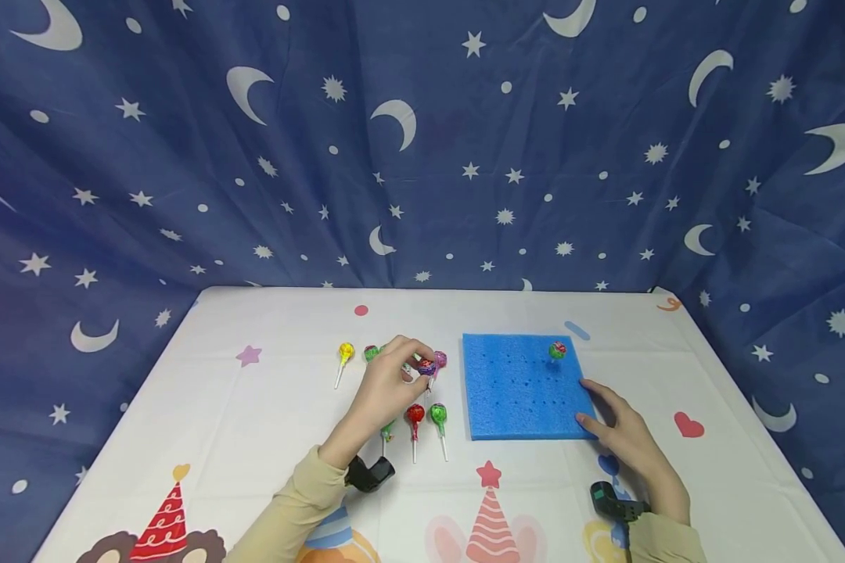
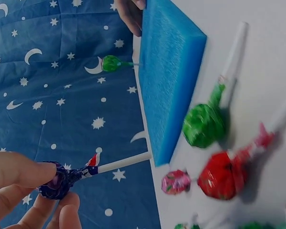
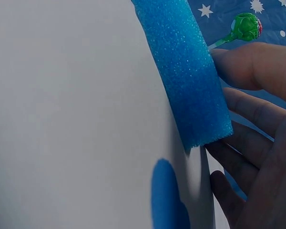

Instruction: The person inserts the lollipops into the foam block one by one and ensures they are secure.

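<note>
My left hand (image 1: 387, 381) pinches a dark blue-purple wrapped lollipop (image 2: 57, 181) by its candy head between thumb and fingers. Its white stick points away from the hand, bare of anything at the tip. To the right lies a blue foam board (image 1: 517, 422) with rows of small holes. One green-and-red lollipop (image 1: 558, 349) stands upright in the board near its far right corner. My right hand (image 1: 630, 438) rests against the board's right edge, thumb and fingers spread loosely along it.
Around my left hand lie a yellow lollipop (image 1: 346, 352), a red one (image 1: 415, 414), a green one (image 1: 438, 414), a pink-purple one (image 1: 440, 359) and several more, partly hidden by the hand. A dark blue star-patterned curtain (image 1: 451, 141) hangs behind the white printed tablecloth (image 1: 296, 320).
</note>
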Demonstrator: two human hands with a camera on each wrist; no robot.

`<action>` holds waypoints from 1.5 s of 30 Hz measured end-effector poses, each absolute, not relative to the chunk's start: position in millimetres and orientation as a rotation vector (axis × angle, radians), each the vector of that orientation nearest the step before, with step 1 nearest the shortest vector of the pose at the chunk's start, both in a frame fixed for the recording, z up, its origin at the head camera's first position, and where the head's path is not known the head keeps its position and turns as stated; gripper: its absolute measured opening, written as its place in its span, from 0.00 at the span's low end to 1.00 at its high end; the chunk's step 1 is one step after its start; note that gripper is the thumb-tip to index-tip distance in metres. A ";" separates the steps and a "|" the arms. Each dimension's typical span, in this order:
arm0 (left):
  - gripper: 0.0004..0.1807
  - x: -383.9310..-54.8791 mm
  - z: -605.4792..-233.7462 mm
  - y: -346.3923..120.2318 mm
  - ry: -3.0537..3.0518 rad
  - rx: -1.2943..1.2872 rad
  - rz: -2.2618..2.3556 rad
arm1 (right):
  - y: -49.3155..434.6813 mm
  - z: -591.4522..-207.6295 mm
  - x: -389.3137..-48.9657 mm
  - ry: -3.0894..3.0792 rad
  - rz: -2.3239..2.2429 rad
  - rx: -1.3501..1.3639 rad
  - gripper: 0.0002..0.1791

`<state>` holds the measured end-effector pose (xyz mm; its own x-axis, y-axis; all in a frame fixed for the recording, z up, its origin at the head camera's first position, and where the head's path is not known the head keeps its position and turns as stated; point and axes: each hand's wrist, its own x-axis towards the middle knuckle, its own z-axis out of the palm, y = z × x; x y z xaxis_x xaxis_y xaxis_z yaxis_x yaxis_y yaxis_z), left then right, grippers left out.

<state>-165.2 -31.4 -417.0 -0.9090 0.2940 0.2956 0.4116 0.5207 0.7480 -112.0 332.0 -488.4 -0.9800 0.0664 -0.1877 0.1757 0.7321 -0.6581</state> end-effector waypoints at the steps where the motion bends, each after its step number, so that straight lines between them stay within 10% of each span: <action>1: 0.14 -166.3 -416.8 -28.7 -2.614 -0.617 -1.365 | 332.3 -488.1 -111.8 2.782 -1.082 0.194 0.40; 45: 0.14 -216.3 -424.9 85.4 -2.545 -0.729 -1.621 | 333.4 -491.4 -112.3 2.802 -1.138 0.186 0.39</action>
